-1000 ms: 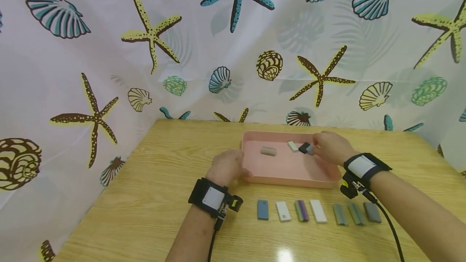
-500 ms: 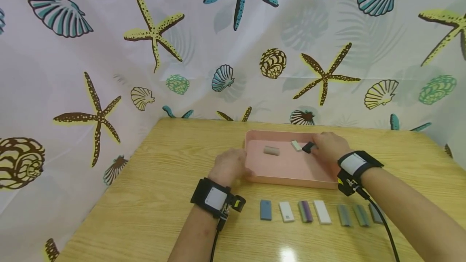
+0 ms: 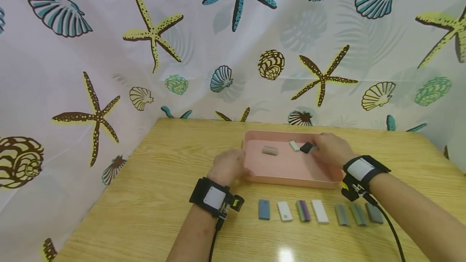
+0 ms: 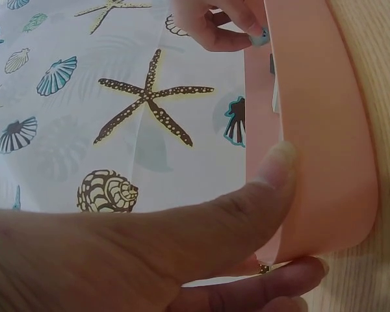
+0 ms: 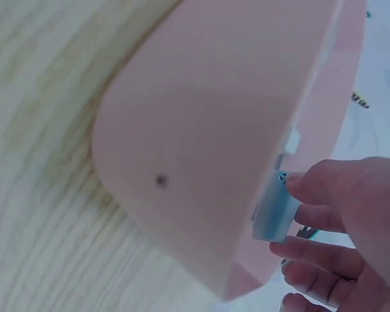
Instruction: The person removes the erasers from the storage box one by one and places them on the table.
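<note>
My left hand [image 3: 228, 167] grips the left end of a shallow pink tray [image 3: 291, 181]; in the left wrist view its thumb [image 4: 276, 169] lies over the rim, with fingers below. Inside the tray's right end, my right hand [image 3: 332, 148] pinches a light blue eraser [image 5: 273, 214] between thumb and fingers. The eraser has a small dark print and is mostly hidden by the hand in the head view. Right beside those fingertips lies a black eraser [image 3: 306, 147], then a white eraser [image 3: 294, 146]. A beige cylinder [image 3: 270, 151] lies farther left in the tray.
In front of the tray, a row of small blocks lies on the wooden table: a blue block [image 3: 264, 210], white ones, a purple-and-green one [image 3: 303, 211] and several grey-green ones. A shell-patterned cloth [image 3: 240, 92] hangs behind. Cables trail from both wrist cameras.
The light blue eraser, visible beside the black one a second ago, is now mostly behind my right fingers in the head view. My left hand keeps its hold on the tray.
</note>
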`<action>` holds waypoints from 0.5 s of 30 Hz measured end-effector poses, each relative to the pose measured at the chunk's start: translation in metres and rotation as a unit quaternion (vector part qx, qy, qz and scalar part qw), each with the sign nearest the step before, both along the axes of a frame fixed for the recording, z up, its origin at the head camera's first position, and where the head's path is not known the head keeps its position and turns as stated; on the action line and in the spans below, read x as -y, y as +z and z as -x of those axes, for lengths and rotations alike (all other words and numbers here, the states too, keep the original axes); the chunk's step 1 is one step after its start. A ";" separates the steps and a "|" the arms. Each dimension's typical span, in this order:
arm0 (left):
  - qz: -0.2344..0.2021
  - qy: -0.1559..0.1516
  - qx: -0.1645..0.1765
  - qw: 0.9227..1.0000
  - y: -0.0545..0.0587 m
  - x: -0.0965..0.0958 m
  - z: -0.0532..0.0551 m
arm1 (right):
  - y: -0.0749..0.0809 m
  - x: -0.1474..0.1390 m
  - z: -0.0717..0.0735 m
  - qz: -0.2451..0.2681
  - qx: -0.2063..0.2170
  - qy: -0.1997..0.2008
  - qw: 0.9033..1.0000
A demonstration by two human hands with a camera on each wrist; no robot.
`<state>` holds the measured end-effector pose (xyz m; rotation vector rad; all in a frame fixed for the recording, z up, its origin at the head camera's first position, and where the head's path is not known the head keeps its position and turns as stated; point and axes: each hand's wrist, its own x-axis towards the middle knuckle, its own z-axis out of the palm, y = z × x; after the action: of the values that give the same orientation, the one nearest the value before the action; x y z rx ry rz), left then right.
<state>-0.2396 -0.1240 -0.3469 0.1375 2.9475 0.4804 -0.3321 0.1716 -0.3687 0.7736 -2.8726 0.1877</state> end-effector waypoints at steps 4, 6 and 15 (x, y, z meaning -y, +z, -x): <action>0.000 0.001 0.001 1.000 0.000 0.000 0.000 | 0.006 0.002 -0.012 0.014 -0.010 0.030 0.999; 0.000 0.002 0.001 1.000 0.000 -0.001 0.000 | 0.009 0.004 -0.018 0.022 -0.021 0.051 0.998; 0.004 -0.001 -0.010 1.000 0.002 -0.002 0.000 | 0.018 0.010 -0.043 0.052 -0.036 0.104 0.993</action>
<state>-0.2399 -0.1218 -0.3447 0.1459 2.9677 0.4701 -0.2889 0.1620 -0.3508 1.0368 -2.6873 0.3263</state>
